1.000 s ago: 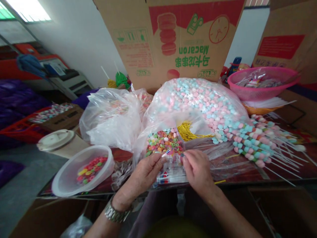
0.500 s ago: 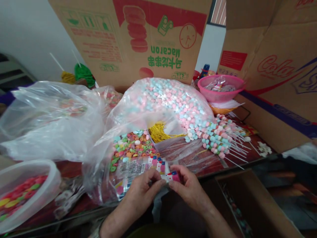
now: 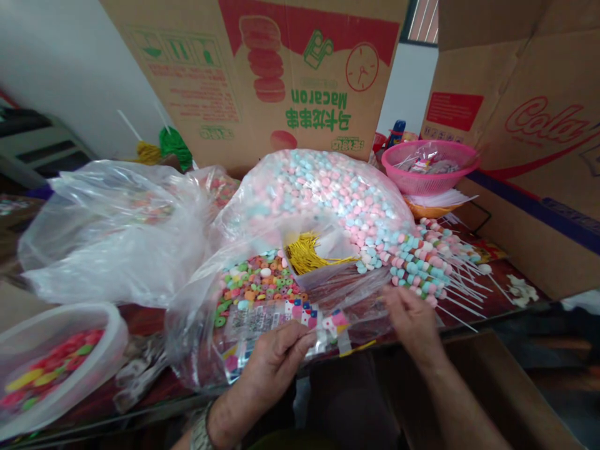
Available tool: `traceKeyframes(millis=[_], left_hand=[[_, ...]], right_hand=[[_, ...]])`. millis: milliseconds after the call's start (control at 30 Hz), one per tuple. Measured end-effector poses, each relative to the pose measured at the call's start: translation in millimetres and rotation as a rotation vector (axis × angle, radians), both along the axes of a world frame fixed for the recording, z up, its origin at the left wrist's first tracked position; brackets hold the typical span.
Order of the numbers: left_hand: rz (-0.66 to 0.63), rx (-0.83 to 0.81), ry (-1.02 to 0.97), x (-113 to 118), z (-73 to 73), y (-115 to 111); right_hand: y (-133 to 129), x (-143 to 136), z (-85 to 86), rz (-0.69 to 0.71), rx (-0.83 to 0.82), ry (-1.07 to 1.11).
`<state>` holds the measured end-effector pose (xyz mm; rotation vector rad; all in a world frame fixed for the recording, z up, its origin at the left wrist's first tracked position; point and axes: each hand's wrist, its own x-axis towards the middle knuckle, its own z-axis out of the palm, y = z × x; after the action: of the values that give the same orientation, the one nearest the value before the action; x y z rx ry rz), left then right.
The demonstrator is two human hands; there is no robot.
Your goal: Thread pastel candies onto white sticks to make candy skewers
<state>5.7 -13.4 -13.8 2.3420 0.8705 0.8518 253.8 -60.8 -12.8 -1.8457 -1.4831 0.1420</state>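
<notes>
My left hand [image 3: 279, 357] is closed in a pinch at the table's front edge, on the near end of a small clear bag [image 3: 334, 320] with a coloured print. A yellow twist tie [image 3: 364, 345] lies by the edge to the right of this bag. Farther right, my right hand [image 3: 413, 322] has its fingers pinched together over clear plastic, just in front of the candy skewers [image 3: 419, 265]; what they hold is too small to tell. Left of the small bag lies a stack of printed bags [image 3: 262, 317]. Behind, yellow ties [image 3: 307, 253] fill a white box [image 3: 323, 273].
A big clear bag of pink, blue and white candies [image 3: 323, 187] stands behind. Ring candies [image 3: 262, 281] lie loose. At left are a white tub [image 3: 110, 340] and another plastic bag [image 3: 122, 250]. A pink basket [image 3: 429, 178] and cardboard boxes [image 3: 197, 81] stand at the back.
My right hand has let go of the small printed bag and moved right, towards the skewers. My left hand has stayed by the bag. The view has shifted slightly.
</notes>
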Motion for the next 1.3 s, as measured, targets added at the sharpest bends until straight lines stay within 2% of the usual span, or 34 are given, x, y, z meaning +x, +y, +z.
traceKeyframes(millis=[67,100,200,267,333,433,500,633,733,833,1033,1100,1133,1233,1267,1300], left_hand=[[0.013,-0.014,-0.015,-10,5.5,4],[0.008,-0.011,-0.024,-16,8.1,5],[-0.045,0.027,-0.03,-29,13.7,8],[-0.065,0.048,-0.013,-35,16.3,9],[-0.064,0.042,0.011,-38,19.1,11],[-0.072,-0.003,0.053,-40,24.1,14],[-0.08,-0.028,0.067,-40,27.2,16],[-0.091,-0.053,0.072,-38,31.7,15],[-0.098,-0.033,0.087,-37,34.2,13],[-0.163,0.004,0.156,-34,37.4,12],[-0.322,0.045,0.348,-20,46.7,22],[-0.233,0.039,0.301,-19,45.3,24],[-0.118,0.039,0.214,-19,42.5,24],[0.332,-0.039,-0.31,-18,28.3,18],[0.417,-0.143,-0.514,-16,23.5,15],[0.435,-0.303,-0.701,-13,19.7,11]], right_hand=[[8,43,8.9,-0.11,-0.004,-0.114],[12,62,10.2,-0.221,-0.088,-0.36],[15,100,2.1,-0.221,-0.351,-0.836],[11,109,-7.0,-0.149,-0.354,-0.925],[0,106,-11.4,-0.079,-0.147,-0.874],[-25,86,-3.4,0.077,0.272,-0.669],[-42,65,7.4,0.194,0.39,-0.585],[-62,35,17.6,0.365,0.358,-0.537],[-69,32,11.2,0.389,0.32,-0.528],[-72,36,3.8,0.398,0.315,-0.534],[-68,18,-3.6,0.516,0.045,-0.299],[-66,6,-7.0,0.504,0.006,-0.182],[-65,0,-8.8,0.486,0.006,-0.116],[-64,-18,-14.4,0.438,0.017,0.101],[-63,-24,-16.3,0.438,0.005,0.169],[-63,-30,-18.2,0.45,-0.015,0.232]])
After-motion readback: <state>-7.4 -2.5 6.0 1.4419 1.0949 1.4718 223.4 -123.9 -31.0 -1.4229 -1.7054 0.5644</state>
